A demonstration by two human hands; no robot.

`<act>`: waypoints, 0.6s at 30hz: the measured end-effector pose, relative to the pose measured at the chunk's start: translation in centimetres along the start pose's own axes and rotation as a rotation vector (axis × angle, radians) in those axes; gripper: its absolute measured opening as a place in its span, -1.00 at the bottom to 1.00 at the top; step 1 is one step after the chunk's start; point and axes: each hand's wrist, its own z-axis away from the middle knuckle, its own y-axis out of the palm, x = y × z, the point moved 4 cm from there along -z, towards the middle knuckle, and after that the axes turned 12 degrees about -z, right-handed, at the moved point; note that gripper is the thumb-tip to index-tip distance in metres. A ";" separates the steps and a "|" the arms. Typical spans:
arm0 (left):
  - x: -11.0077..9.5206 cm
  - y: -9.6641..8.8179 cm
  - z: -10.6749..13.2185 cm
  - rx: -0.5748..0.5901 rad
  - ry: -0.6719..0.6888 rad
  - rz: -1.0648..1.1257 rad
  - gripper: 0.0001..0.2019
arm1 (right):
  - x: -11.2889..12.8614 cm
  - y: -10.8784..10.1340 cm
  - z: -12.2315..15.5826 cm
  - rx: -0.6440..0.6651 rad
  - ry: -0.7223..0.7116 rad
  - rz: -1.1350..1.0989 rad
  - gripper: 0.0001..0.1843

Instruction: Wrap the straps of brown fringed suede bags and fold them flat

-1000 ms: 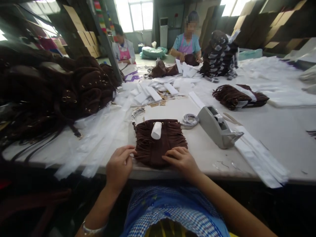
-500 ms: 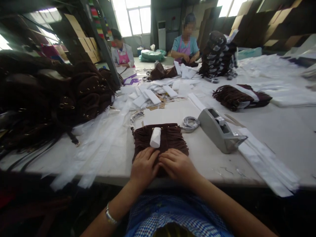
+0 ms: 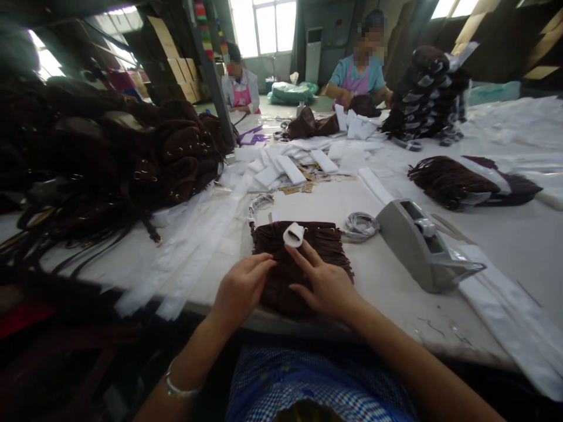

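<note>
Pointing its top away, the bag bears an end-on roll

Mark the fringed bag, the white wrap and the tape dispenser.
Fringed bag (image 3: 282, 278), head view: middle of its front.
White wrap (image 3: 290, 240), head view: rim of its open end.
Tape dispenser (image 3: 405, 249), head view: grey side.

Behind the fringed bag, bare tabletop leaves passage as far as the white pads. To its right, the wrapped coil, then the taller tape dispenser, block the way; to its left, loose plastic strips. At the front, left hand and right hand obstruct access.
</note>
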 end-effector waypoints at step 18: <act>5.2 -0.5 -1.1 0.533 0.212 -0.181 -0.62 | -2.3 1.1 -2.3 0.064 0.232 -0.110 -0.08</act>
